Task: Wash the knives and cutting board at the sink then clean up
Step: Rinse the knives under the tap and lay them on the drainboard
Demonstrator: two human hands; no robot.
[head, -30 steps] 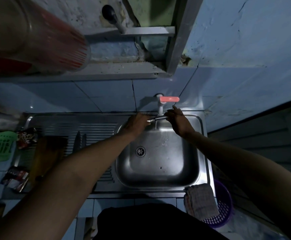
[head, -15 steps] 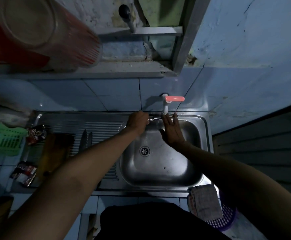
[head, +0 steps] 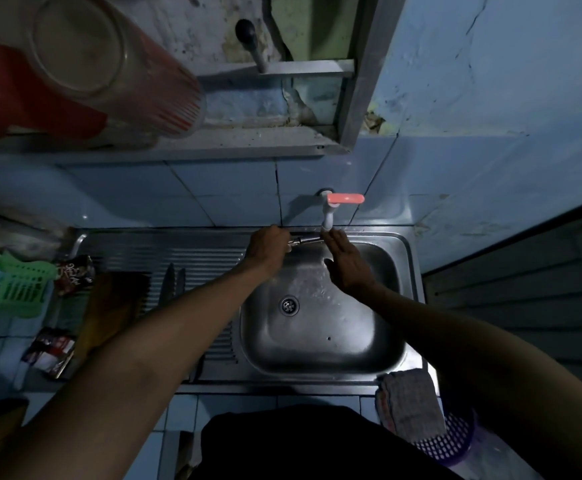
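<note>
From the head view, I have my left hand (head: 268,250) curled tight round the handle end of a knife (head: 306,240), holding it at the back of the sink (head: 320,344), just under the white tap (head: 328,216) with its pink lever. The knife's long axis runs roughly level, left to right, from my left grip toward the tap, its far end at or against my right hand (head: 346,263). That right hand has its fingers straight and together, reaching up to the spout, and it holds nothing; whether it touches the blade I cannot tell in this dim light. Two more knives (head: 173,284) lie side by side on the ribbed drainboard (head: 192,252), well to the left of the basin, points away from me, and the brown cutting board (head: 112,306) lies just left of them. My left hand is the nearer one to both. I judge the rinse is under way on this one knife, with the board not yet washed. A folded cloth (head: 409,403) sits at the sink's near right corner.
</note>
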